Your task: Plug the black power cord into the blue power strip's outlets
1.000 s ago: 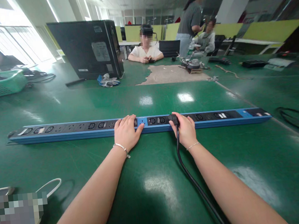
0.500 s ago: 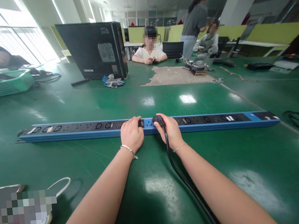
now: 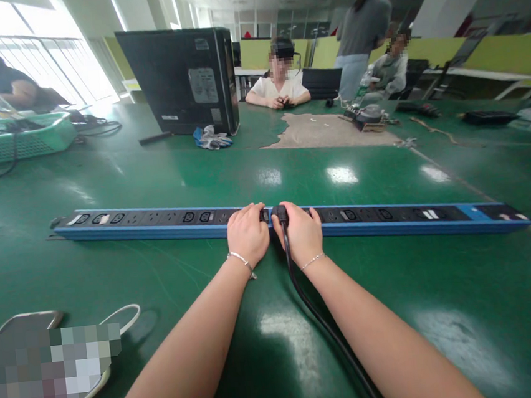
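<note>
A long blue power strip point(image 3: 404, 228) with black socket panels lies across the green table in front of me. My left hand point(image 3: 248, 230) is closed over its middle, fingers wrapped across the top. Just to the right, my right hand point(image 3: 302, 230) grips a black power plug point(image 3: 280, 216) at the strip's middle sockets. From the plug a thick black cable point(image 3: 317, 319) runs down toward me between my forearms. The plug's front end is hidden, so I cannot tell how far it sits in a socket.
A black computer case point(image 3: 179, 85) stands at the back, with work gloves point(image 3: 213, 138) beside it. A green basket point(image 3: 21, 147) is at far left. Near left lies a phone-like device point(image 3: 28, 322) with a white cord. People point(image 3: 278, 85) sit and stand beyond the table.
The view has shifted a little, so most things appear further right. My right hand and the plug have moved left, closer to my left hand, and now cover the blue middle section.
</note>
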### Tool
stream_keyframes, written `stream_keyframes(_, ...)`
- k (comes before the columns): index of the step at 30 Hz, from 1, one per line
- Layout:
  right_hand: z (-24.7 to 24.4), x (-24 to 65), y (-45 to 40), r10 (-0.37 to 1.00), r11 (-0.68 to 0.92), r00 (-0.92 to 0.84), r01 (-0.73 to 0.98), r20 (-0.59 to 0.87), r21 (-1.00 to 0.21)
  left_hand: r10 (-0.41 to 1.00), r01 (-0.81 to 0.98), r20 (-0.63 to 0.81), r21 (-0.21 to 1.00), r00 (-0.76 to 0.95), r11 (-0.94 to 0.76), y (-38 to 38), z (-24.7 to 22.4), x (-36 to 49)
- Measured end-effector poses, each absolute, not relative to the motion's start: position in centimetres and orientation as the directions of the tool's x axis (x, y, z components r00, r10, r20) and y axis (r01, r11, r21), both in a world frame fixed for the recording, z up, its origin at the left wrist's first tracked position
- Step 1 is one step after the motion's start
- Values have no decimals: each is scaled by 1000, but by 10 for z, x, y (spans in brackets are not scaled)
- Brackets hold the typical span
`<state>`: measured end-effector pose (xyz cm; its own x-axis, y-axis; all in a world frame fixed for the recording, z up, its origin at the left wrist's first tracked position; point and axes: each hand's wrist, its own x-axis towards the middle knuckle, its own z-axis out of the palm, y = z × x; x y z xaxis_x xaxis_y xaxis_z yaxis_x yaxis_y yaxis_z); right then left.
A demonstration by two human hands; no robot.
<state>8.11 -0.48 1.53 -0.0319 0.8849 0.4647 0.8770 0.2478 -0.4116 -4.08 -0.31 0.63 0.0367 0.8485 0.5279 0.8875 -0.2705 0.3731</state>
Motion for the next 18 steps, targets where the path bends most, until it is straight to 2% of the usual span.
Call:
stream_keyframes(7, 6, 86, -9, 876, 283, -119, 911, 467, -300, 862, 876, 506, 403, 28, -266, -5, 9, -40)
stream_keyframes(13, 2, 105, -12, 859, 368, -243, 905, 451, -212, 799, 839, 536, 274, 273, -470, -14, 14, -34)
stream_keyframes(18, -3, 120, -14, 811, 440, -338, 890, 477, -117, 818, 854, 513, 274, 259, -442, -15, 16, -31)
